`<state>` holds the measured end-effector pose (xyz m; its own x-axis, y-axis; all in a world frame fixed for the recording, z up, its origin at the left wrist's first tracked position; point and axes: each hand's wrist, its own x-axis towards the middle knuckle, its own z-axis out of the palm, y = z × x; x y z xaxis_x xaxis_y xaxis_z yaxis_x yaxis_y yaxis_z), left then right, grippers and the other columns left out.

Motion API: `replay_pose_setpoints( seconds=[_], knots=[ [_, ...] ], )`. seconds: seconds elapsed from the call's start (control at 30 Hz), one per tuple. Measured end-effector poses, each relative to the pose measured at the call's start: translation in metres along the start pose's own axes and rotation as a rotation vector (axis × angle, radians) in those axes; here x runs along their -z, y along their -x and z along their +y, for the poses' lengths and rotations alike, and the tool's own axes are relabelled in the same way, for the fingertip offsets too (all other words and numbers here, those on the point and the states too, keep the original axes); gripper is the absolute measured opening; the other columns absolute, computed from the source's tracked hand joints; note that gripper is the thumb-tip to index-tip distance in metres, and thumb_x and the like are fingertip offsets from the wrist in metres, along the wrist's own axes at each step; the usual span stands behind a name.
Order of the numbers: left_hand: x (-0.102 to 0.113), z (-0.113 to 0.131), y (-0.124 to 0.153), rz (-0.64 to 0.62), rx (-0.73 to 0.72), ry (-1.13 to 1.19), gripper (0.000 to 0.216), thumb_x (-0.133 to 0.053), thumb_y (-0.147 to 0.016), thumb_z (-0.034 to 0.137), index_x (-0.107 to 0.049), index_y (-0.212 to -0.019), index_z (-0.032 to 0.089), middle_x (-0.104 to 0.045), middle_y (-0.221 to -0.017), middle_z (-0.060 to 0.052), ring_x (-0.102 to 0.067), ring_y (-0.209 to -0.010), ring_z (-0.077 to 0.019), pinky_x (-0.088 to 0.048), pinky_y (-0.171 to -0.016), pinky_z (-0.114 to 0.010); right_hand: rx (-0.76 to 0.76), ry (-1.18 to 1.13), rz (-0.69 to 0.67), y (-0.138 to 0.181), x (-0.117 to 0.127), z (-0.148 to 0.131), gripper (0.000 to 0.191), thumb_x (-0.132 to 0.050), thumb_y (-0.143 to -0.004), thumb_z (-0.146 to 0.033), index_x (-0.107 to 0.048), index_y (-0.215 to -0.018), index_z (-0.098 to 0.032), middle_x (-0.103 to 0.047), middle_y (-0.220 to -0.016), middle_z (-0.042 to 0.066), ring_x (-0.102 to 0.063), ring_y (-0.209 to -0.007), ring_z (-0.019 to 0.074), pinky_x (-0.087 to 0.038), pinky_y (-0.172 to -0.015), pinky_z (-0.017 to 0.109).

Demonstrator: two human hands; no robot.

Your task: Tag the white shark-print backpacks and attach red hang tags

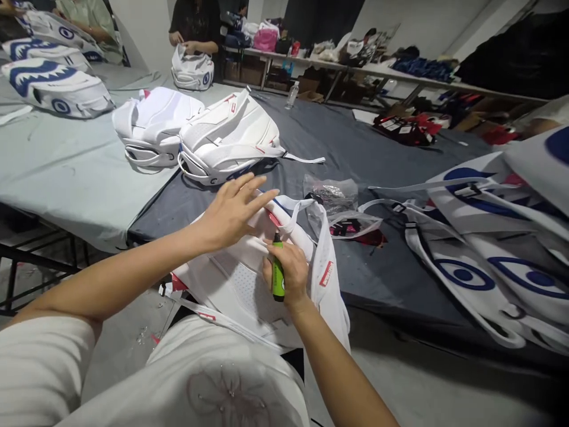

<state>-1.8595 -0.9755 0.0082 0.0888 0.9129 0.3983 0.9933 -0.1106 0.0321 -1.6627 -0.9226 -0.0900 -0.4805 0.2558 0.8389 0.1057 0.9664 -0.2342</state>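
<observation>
White shirt fabric (186, 362) fills the nearest ground, and just beyond it we have a white backpack (240, 273), back panel up, leaning over the near edge of the dark surface (153, 222) towards the lap. Both hands are right over it! The right hand (291, 270) has its fingers wrapped around a green marker-like tool (278, 276), black tip pointing away from the body, towards a red patch (274, 219) near the bag's top. Over on the other side, the left hand (231, 213) is spread wide, fingers splayed above the upper part of the bag, gripping nothing that shows; whether it brushes the fabric, I cannot tell. So the backpack sits directly below both hands, the tool between the right hand's fingers and the tip near that patch. It looks like close work with the tool at the top of the bag, and the next move seems to call for a steady tip and flat, settled fabric. One loose loop of shoulder strap (322, 255) curves just beside the right hand: it could well get in the way.
</observation>
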Motion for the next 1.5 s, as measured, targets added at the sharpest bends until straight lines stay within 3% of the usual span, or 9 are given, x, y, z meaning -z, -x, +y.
replay_pose_setpoints(
  seconds=[0.1, 0.23, 0.37, 0.5, 0.73, 0.9, 1.07, 1.33, 1.5],
  knots=[
    [-0.013, -0.005, -0.033, -0.203, 0.075, -0.027, 0.081, -0.08, -0.073, 0.03, -0.042, -0.144, 0.021, -0.053, -0.138, -0.013, -0.049, -0.12, -0.0317, -0.044, -0.089, -0.038, -0.105, -0.084, -0.005, 0.003, -0.004, -0.013, 0.028, -0.055, -0.087, -0.013, -0.055, -0.113, -0.023, -0.067, -0.086, 0.005, -0.065, -0.08, 0.0213, -0.052, -0.072, 0.037],
    [-0.037, -0.006, -0.059, -0.26, 0.075, -0.086, 0.082, -0.08, -0.072, 0.032, -0.042, -0.144, 0.017, -0.054, -0.136, -0.015, -0.049, -0.12, -0.0327, -0.042, -0.093, -0.04, -0.13, -0.12, -0.07, 0.006, -0.002, -0.014, 0.022, -0.054, -0.088, -0.011, -0.059, -0.107, -0.021, -0.063, -0.079, 0.004, -0.061, -0.073, 0.0203, -0.051, -0.067, 0.035],
    [-0.034, -0.004, -0.039, -0.178, -0.08, -0.131, 0.101, -0.08, -0.071, 0.039, -0.025, -0.154, 0.02, -0.033, -0.156, -0.02, -0.03, -0.142, -0.0398, -0.024, -0.113, -0.056, -0.163, -0.143, -0.088, 0.007, 0.004, -0.004, 0.026, -0.056, -0.089, -0.011, -0.059, -0.112, -0.021, -0.067, -0.089, 0.005, -0.065, -0.081, 0.0191, -0.054, -0.074, 0.033],
    [-0.025, -0.004, -0.015, -0.164, -0.283, -0.201, 0.107, -0.077, -0.072, 0.031, -0.013, -0.157, 0.023, -0.01, -0.165, -0.019, -0.007, -0.152, -0.0417, -0.006, -0.114, -0.07, -0.074, -0.083, -0.052, 0.004, 0.002, 0.002, 0.032, -0.057, -0.09, -0.01, -0.057, -0.119, -0.023, -0.071, -0.09, 0.005, -0.067, -0.08, 0.0188, -0.054, -0.073, 0.032],
    [-0.058, -0.011, -0.039, -0.143, -0.102, -0.145, 0.112, -0.078, -0.07, 0.027, -0.011, -0.159, 0.024, -0.001, -0.167, -0.017, -0.003, -0.152, -0.0423, -0.024, -0.11, -0.065, -0.058, 0.295, -0.006, -0.01, 0.005, 0.037, 0.026, -0.057, -0.093, -0.019, -0.057, -0.119, -0.021, -0.068, -0.092, 0.007, -0.063, -0.088, 0.0221, -0.046, -0.087, 0.037],
    [-0.063, -0.008, -0.043, -0.159, -0.039, -0.159, 0.109, -0.08, -0.071, 0.028, -0.014, -0.158, 0.022, -0.002, -0.167, -0.017, -0.004, -0.153, -0.0409, -0.035, -0.104, -0.058, -0.286, 0.472, -0.272, -0.024, 0.002, 0.056, 0.048, -0.063, -0.089, -0.035, -0.048, -0.131, -0.017, -0.064, -0.109, 0.014, -0.056, -0.105, 0.0303, -0.04, -0.085, 0.04],
    [-0.072, -0.009, -0.05, -0.217, 0.055, -0.165, 0.11, -0.082, -0.069, 0.024, -0.018, -0.158, 0.022, -0.003, -0.166, -0.018, -0.008, -0.152, -0.0426, -0.045, -0.096, -0.056, -0.409, 0.619, -0.467, -0.041, -0.025, 0.056, 0.063, -0.069, -0.083, -0.027, -0.043, -0.137, -0.01, -0.057, -0.117, 0.023, -0.05, -0.112, 0.0372, -0.04, -0.085, 0.045],
    [-0.077, -0.01, -0.05, -0.245, 0.219, -0.142, 0.109, -0.082, -0.07, 0.029, -0.017, -0.158, 0.024, -0.006, -0.166, -0.019, -0.019, -0.149, -0.0452, -0.05, -0.095, -0.055, -0.451, 0.551, -0.425, -0.034, -0.035, 0.06, 0.059, -0.06, -0.085, -0.016, -0.039, -0.14, -0.011, -0.059, -0.114, 0.02, -0.054, -0.104, 0.0327, -0.04, -0.087, 0.044],
    [-0.078, -0.01, -0.049, -0.26, 0.173, -0.145, 0.107, -0.076, -0.076, 0.029, -0.009, -0.159, 0.024, 0.001, -0.166, -0.019, -0.011, -0.15, -0.0466, -0.043, -0.1, -0.062, -0.462, 0.514, -0.416, -0.031, -0.033, 0.062, 0.061, -0.062, -0.085, -0.019, -0.039, -0.141, -0.011, -0.059, -0.113, 0.021, -0.054, -0.104, 0.0336, -0.039, -0.087, 0.045]
  ],
)
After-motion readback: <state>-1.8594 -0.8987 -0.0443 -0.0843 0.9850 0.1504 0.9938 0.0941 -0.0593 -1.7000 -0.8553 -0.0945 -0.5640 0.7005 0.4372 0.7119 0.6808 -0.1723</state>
